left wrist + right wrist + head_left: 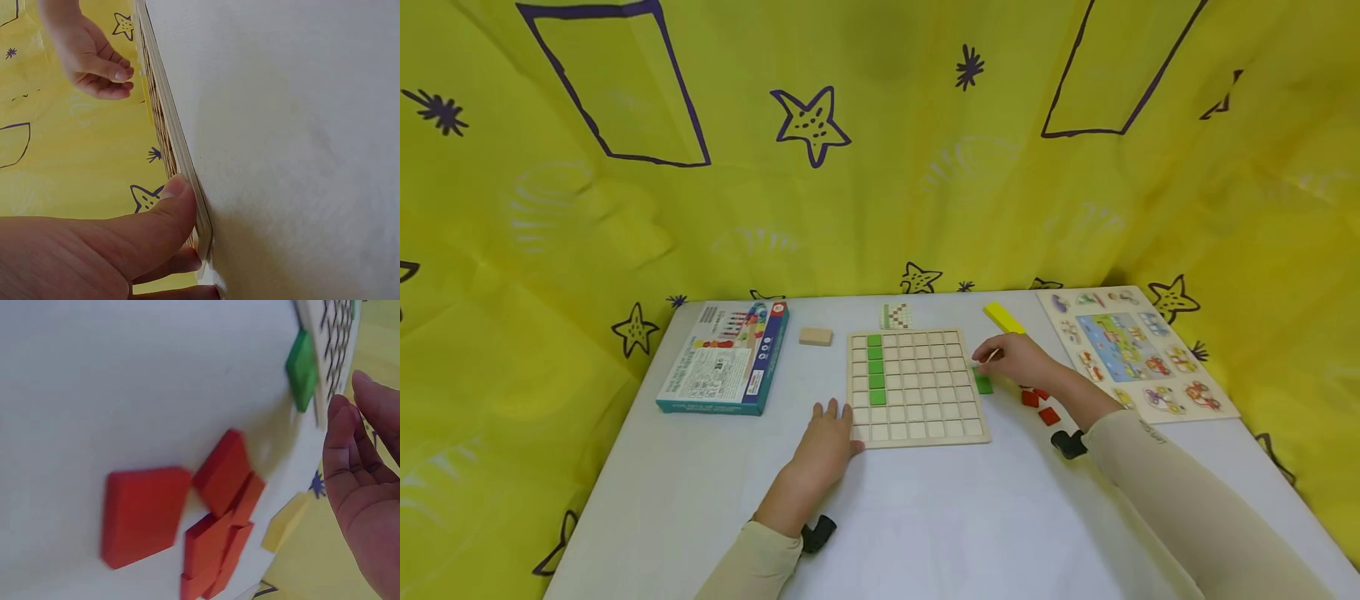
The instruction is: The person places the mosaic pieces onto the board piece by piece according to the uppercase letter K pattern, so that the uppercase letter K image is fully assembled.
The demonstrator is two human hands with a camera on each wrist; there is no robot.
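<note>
A wooden grid board lies at the table's middle, with a column of green tiles in its second row of cells from the left. My left hand rests flat at the board's front left corner, its thumb pressed against the board's edge. Just off the board's right edge hovers my right hand, fingers loosely curved and holding nothing, above a loose green tile. The right wrist view shows that green tile beside the board. Red tiles lie close by my right wrist.
A teal game box lies at the left, with a small wooden block next to it. Behind the board are a pattern card and a yellow block. A picture puzzle board fills the right side. Yellow cloth walls surround the table.
</note>
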